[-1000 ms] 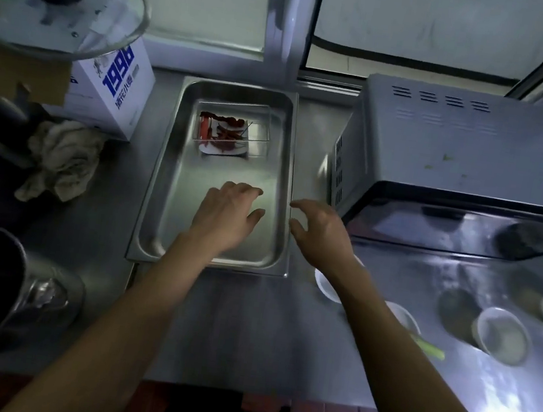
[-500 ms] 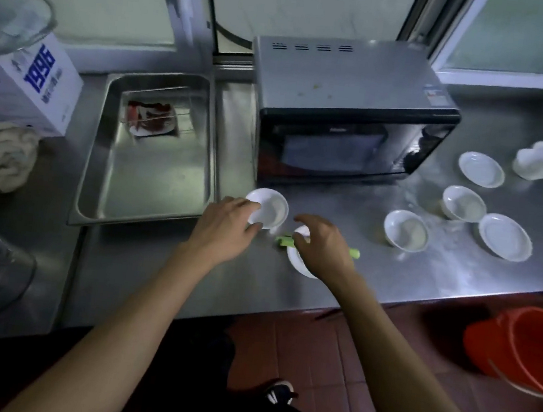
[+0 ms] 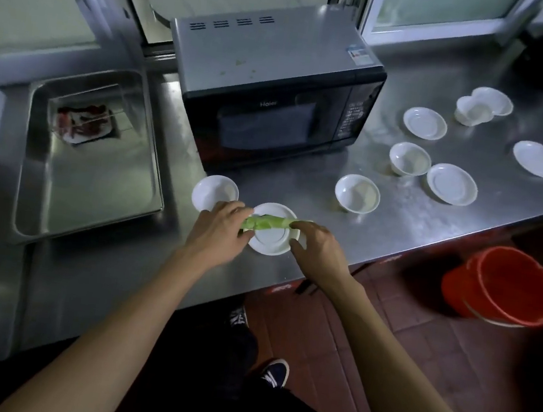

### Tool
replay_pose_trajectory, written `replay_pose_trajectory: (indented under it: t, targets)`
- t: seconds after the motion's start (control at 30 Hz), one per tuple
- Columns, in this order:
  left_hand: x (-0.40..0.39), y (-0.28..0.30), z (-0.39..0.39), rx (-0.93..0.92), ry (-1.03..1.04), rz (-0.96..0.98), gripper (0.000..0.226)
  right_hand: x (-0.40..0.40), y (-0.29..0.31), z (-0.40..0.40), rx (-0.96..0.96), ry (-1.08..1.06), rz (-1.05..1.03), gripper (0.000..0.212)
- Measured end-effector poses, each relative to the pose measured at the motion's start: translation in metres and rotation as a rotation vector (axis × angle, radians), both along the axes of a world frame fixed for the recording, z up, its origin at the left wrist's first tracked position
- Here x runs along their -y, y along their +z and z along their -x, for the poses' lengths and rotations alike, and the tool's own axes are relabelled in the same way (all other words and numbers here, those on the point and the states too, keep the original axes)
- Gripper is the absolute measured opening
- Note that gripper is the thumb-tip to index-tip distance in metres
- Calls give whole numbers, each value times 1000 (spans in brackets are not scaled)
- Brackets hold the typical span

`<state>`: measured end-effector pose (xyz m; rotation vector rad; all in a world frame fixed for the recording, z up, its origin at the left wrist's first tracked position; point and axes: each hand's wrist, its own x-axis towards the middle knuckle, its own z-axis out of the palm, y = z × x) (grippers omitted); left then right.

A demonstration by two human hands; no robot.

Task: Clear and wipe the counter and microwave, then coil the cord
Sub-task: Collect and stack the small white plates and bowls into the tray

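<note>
A dark microwave (image 3: 273, 69) with specks on its grey top stands on the steel counter (image 3: 398, 218). In front of it, near the counter edge, a white saucer (image 3: 271, 241) carries a green vegetable stalk (image 3: 266, 223) lying across it. My left hand (image 3: 220, 233) pinches the stalk's left end, thumb at the saucer's rim. My right hand (image 3: 319, 247) grips the saucer's right rim, with its index finger on the stalk's right end. A small white bowl (image 3: 215, 192) sits just left of the saucer. No cord is in view.
Several white bowls and saucers, such as a bowl (image 3: 357, 194) and a saucer (image 3: 451, 184), are spread right of the microwave. A steel tray (image 3: 94, 191) holding a small red-stained dish lies to the left. A red bucket (image 3: 501, 285) stands on the tiled floor.
Both hands left the steel tray and moved right to the saucer. My left hand went from the small bowl onto the green stalk, and the right hand now grips the saucer's rim.
</note>
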<state>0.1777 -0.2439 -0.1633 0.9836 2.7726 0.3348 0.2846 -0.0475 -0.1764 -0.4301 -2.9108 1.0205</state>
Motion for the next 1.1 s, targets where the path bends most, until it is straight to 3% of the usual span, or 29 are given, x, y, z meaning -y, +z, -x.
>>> replay_pose_trajectory:
  t: [0.43,0.73,1.1]
  targets:
    - [11,-48,72,36,117,84,54,10,-28,79,60,87,-1,35]
    - [9,-75,115,106,151,196,76,16,-42,118,106,102,-11,33]
    - [15,-81,127,137,211,157,95,6,-46,137,117,115,-19,31]
